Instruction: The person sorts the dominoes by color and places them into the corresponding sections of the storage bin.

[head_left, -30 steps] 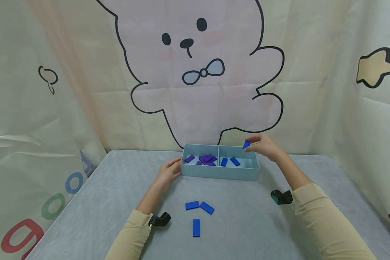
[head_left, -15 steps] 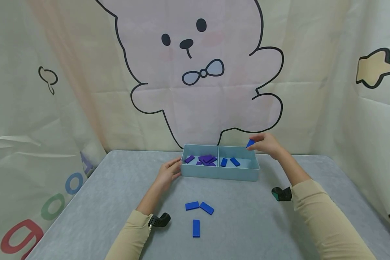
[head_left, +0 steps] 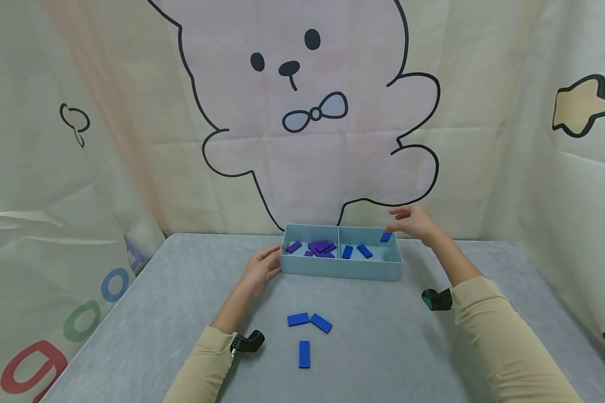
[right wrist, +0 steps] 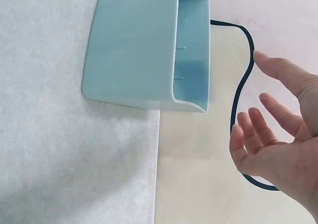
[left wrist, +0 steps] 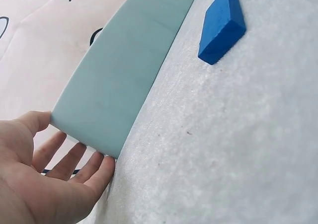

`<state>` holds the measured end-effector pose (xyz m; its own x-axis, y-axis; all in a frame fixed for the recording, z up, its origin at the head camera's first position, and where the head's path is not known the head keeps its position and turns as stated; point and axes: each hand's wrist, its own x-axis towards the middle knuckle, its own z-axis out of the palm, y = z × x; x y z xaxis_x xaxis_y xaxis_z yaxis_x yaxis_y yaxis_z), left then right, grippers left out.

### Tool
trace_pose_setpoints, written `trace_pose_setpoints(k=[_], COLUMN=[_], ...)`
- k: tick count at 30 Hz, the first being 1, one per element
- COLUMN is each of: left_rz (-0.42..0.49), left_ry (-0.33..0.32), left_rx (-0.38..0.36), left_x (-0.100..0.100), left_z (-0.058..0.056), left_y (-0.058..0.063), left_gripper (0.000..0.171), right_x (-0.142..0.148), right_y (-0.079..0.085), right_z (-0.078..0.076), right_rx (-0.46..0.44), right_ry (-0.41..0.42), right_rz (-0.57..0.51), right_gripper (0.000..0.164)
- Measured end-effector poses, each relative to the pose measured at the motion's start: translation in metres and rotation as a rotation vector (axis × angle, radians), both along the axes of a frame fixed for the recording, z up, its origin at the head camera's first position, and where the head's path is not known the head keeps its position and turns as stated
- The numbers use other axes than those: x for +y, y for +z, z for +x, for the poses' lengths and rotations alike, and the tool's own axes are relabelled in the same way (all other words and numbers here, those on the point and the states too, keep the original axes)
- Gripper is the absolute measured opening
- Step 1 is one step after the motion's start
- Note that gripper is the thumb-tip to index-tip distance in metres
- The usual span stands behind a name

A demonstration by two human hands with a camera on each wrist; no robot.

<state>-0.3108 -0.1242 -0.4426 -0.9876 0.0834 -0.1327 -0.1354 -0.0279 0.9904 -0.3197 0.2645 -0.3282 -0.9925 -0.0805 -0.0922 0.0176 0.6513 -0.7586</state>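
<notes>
A light blue two-part box (head_left: pixel 340 268) stands toward the back of the table. My left hand (head_left: pixel 259 270) touches its left end; in the left wrist view the thumb is at the upper corner and the relaxed fingertips lie against the end wall. My right hand (head_left: pixel 412 223) is over the box's back right corner, thumb and fingers spread apart with nothing between them in the right wrist view. Just under its fingertips is a blue block (head_left: pixel 385 237) at the right compartment's back. Two blue blocks (head_left: pixel 365 251) lie in that compartment; several purple blocks (head_left: pixel 321 247) fill the left one.
On the grey table (head_left: pixel 373 347), in front of the box, lie three more blue blocks (head_left: pixel 305 354). A printed curtain (head_left: pixel 358 168) hangs behind the table and at both sides. Each wrist wears a black camera (head_left: pixel 249 341).
My right hand moved slightly right with the blue block, then its fingers spread and let go. The block is now lower, at the right compartment. The left hand has stayed at the box.
</notes>
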Motion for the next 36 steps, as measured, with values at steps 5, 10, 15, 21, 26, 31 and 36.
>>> trace_pose_setpoints(k=[5,10,15,21,26,31,36], left_rz=[-0.002,0.0,-0.002,0.003,0.004,-0.006,-0.004], left_ry=[-0.005,-0.004,-0.006,-0.007,-0.01,-0.02,-0.016], left_rx=[0.006,-0.003,-0.005,-0.007,-0.006,-0.001,-0.001], left_x=[-0.001,-0.001,-0.001,-0.001,-0.002,-0.002,-0.002], left_z=[0.0,0.001,0.001,0.0,0.0,-0.001,-0.001], left_y=[0.0,0.001,0.002,0.002,0.002,0.001,0.001], left_gripper=[0.049,0.048,0.048,0.048,0.048,0.049,0.049], right_x=[0.001,0.004,0.002,-0.001,-0.004,-0.008,-0.016], right_y=[0.001,0.0,-0.003,-0.008,-0.012,-0.017,-0.021], right_z=[0.002,0.006,0.012,0.02,0.025,0.032,0.039], right_rx=[-0.014,-0.013,0.0,0.014,0.039,0.056,0.077], right_ry=[0.001,0.008,0.014,0.011,0.015,0.026,0.041], right_rz=[-0.011,-0.039,-0.085,-0.095,-0.098,-0.098,-0.095], right_gripper=[0.071,0.072,0.07,0.064,0.062,0.061,0.06])
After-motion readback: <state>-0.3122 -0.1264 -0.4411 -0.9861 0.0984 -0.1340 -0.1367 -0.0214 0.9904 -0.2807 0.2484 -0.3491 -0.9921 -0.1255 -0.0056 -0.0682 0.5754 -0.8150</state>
